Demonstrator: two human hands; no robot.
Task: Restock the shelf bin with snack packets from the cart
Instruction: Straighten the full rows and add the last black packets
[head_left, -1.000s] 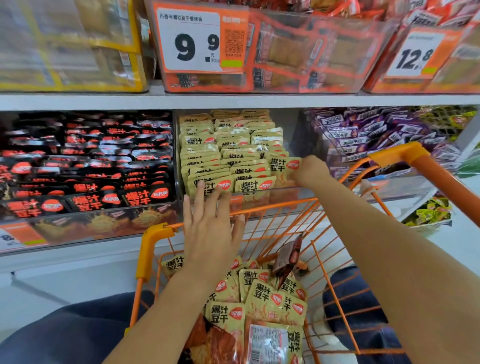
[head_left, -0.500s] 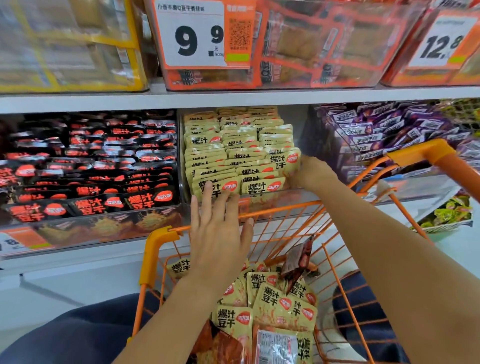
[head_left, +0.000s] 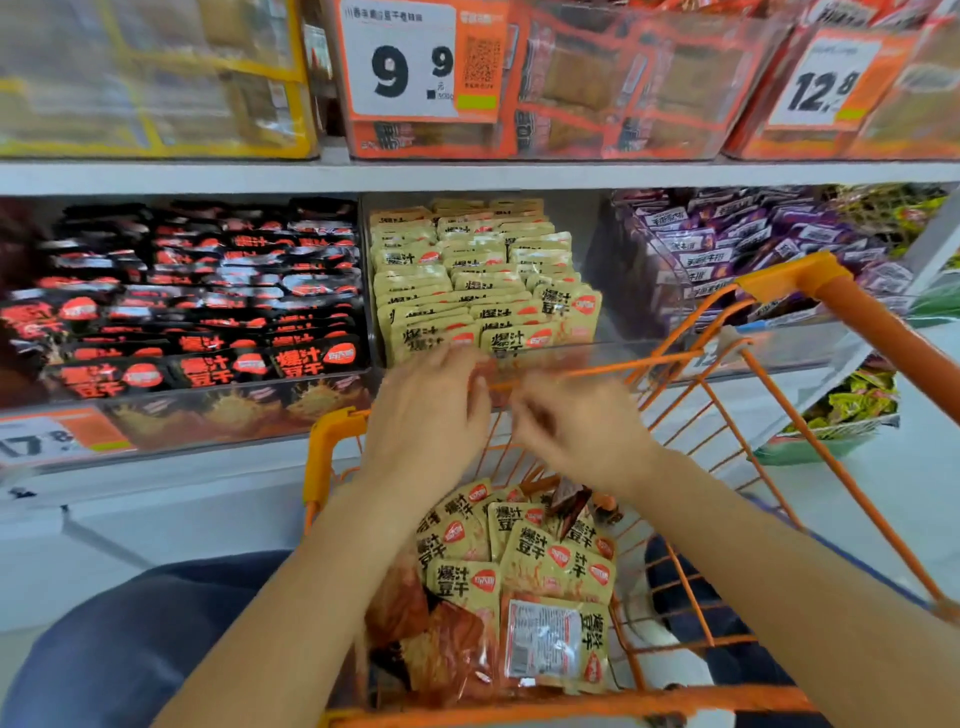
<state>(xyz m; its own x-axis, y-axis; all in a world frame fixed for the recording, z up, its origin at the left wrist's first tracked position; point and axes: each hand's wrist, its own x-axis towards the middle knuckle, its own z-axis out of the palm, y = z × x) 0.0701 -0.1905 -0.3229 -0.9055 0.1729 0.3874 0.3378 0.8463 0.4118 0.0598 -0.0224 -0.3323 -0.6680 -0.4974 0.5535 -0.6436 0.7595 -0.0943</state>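
Both hands — left hand (head_left: 426, 426), right hand (head_left: 582, 431) — blurred, grip unclear, below yellow packets (head_left: 483, 291) marked 爆汁豆干.

Bright, even light; motion blur smears everything, edges perhaps bowed.

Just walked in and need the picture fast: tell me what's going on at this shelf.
A person is restocking the bin of yellow packets on the middle shelf from an orange cart. Both hands hover over the cart's far rim, just below the bin's clear front: the left hand and the right hand are blurred with motion, and neither visibly holds a packet. More yellow packets lie heaped in the cart. Black packets fill the bin to the left, purple ones the bin to the right.
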